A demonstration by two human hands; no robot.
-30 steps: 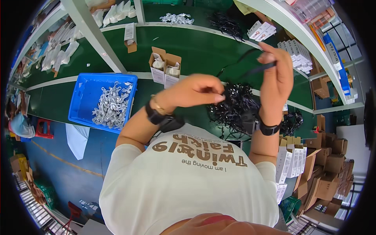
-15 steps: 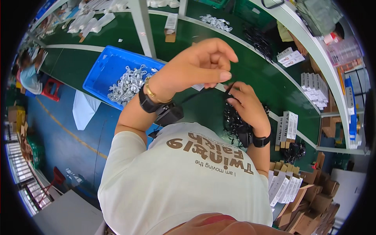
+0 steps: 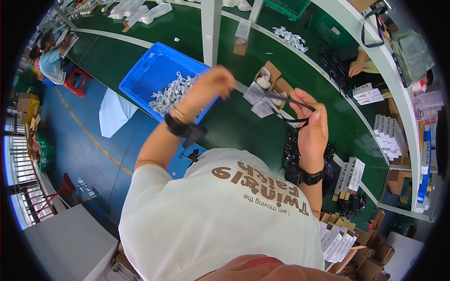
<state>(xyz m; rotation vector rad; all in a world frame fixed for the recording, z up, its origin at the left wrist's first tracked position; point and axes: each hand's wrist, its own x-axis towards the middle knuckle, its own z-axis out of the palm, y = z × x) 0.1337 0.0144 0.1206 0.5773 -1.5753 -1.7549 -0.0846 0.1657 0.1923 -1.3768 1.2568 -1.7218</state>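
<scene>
My right hand (image 3: 312, 129) pinches a thin black strap (image 3: 300, 104), looped between its thumb and fingers. The strap's far end reaches over two open small cartons (image 3: 267, 89) with white contents. Beneath that hand lies a heap of black cords (image 3: 291, 146), partly hidden by the wrist. Motion smears my left hand (image 3: 208, 89), raised over the right edge of a blue bin (image 3: 136, 77); its fingers look bent, but whether they hold anything cannot be made out. White bundled cables (image 3: 171, 96) fill part of the bin.
White-and-brown cartons (image 3: 349, 178) stand to the right, and more (image 3: 337, 241) lie lower down. A white post (image 3: 212, 33) rises behind the bin. Across the bench, a co-worker's hand (image 3: 358, 65) is near black cords (image 3: 335, 72). Another person (image 3: 51, 63) sits far left.
My left hand has moved left and away from my right hand, toward the bin. The right hand has turned and lifted the strap. The view has shifted, and the two open cartons now show.
</scene>
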